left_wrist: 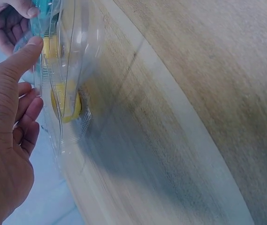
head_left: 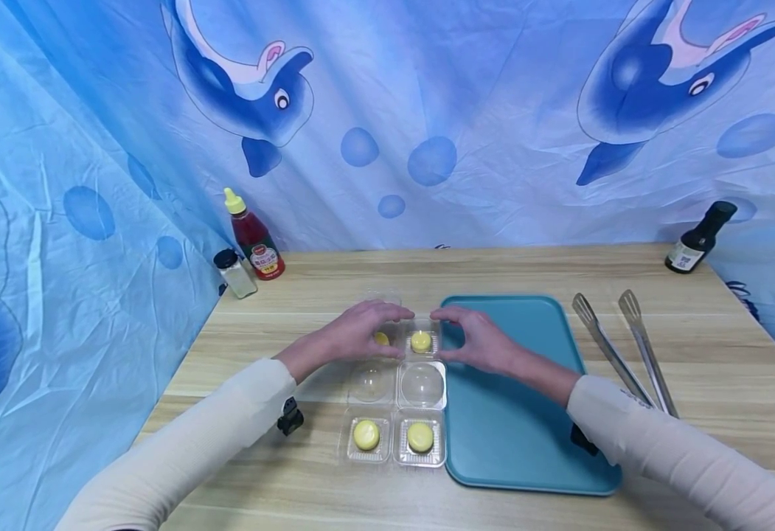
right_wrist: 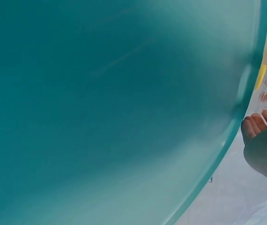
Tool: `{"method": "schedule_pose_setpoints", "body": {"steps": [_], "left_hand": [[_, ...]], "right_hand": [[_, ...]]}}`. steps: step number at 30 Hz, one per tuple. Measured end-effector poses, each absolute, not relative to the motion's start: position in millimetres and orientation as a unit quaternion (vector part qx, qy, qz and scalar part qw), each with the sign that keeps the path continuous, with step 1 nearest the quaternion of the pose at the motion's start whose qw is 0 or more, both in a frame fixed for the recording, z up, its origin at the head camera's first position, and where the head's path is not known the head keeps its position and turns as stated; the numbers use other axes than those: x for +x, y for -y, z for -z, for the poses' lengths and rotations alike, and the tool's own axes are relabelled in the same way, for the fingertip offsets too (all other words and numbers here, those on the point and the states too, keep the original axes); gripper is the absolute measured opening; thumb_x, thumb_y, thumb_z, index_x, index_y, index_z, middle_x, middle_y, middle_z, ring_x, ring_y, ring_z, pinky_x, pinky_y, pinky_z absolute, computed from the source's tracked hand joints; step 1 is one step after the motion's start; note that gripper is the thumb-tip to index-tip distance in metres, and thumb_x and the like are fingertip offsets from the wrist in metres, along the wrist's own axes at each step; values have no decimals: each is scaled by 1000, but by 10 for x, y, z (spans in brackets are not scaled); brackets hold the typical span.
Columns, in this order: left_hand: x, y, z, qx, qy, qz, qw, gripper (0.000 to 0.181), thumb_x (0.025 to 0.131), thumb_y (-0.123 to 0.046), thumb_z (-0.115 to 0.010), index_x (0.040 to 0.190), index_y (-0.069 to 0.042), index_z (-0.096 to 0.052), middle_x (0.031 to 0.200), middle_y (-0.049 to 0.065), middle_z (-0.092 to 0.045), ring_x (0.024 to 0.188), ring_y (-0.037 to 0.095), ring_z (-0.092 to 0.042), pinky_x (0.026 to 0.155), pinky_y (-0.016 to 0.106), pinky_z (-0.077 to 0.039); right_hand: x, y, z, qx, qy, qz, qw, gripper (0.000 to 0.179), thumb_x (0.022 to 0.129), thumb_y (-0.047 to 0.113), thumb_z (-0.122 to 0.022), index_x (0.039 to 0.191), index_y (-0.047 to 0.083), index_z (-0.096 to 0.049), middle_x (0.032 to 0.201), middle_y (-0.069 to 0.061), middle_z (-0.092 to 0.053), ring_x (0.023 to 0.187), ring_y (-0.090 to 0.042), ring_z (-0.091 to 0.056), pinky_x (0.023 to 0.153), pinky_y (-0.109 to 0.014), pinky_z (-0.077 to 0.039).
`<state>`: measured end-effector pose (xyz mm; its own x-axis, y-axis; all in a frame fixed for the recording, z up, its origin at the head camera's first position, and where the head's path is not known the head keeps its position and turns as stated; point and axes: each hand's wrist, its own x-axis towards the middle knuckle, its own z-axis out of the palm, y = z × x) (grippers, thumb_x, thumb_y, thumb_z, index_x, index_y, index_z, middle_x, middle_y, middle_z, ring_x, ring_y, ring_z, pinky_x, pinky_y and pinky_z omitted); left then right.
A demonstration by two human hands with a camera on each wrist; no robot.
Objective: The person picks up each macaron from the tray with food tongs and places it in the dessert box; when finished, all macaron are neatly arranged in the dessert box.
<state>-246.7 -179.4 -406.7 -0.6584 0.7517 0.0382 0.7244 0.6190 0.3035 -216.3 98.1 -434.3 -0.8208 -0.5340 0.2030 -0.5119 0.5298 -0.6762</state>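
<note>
Clear plastic clamshell boxes stand in two columns on the table, their domed lids folded open. Round yellow pastries sit in their bases, such as the front-right pastry and the front-left pastry. My left hand and right hand flank the back-right box, which holds a pastry. Fingertips and thumbs of both hands are at its sides; whether they touch it is unclear. The left hand partly covers another pastry. In the left wrist view the thumb lies straight along the plastic, the other fingers loosely bent.
A teal tray lies right of the boxes, under my right forearm. Metal tongs rest beyond it. At the back left stand a red sauce bottle and a shaker; a dark bottle is at the back right.
</note>
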Motion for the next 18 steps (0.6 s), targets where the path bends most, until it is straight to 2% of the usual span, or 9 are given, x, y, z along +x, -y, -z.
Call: {"method": "schedule_pose_setpoints", "body": {"steps": [7,18], "left_hand": [[-2457,1775,4038,412,-899,-139,49,73,90,-40,-86,149,-9,-59,152,8,-61,144,30,-51,129,55,-24],[-2473,1757,4021,410,-900,-138,54,71,90,-40,-87,148,-10,-61,150,6,-62,139,27,-56,127,50,-30]], "right_hand": [[-2162,-971,4352,-297,-875,382,13,66,85,15,-92,141,-3,-63,137,-18,-67,128,-38,-62,106,-52,-55],[-2164,-952,4336,-289,-878,381,15,64,84,14,-92,139,-3,-65,135,-17,-68,127,-37,-63,105,-51,-56]]}}
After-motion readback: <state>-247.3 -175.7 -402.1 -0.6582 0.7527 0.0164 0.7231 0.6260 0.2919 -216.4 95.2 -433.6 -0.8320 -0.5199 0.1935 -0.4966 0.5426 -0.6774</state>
